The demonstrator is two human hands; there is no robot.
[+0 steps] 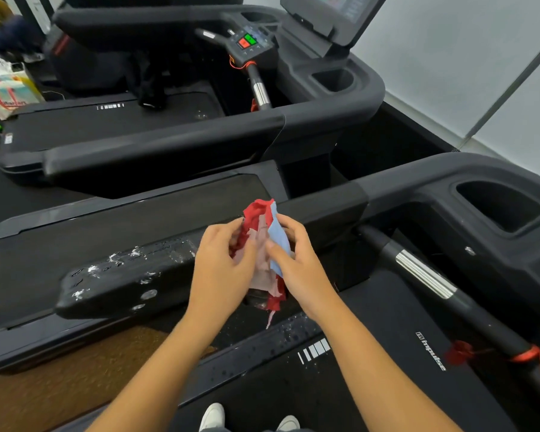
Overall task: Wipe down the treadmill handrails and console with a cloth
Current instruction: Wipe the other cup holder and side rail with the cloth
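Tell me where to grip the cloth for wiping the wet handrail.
Probably its bunched middle, from above, palm down: the cloth hangs as a loose, ragged strip, so its ends would flop. The left hand, nearer the wet handrail, holds it there.

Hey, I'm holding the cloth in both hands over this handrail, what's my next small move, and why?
Probably lower the cloth onto the handrail and wipe toward its end: white foam and droplets sit there unwiped, and your left hand and right hand both grip the cloth just above it.
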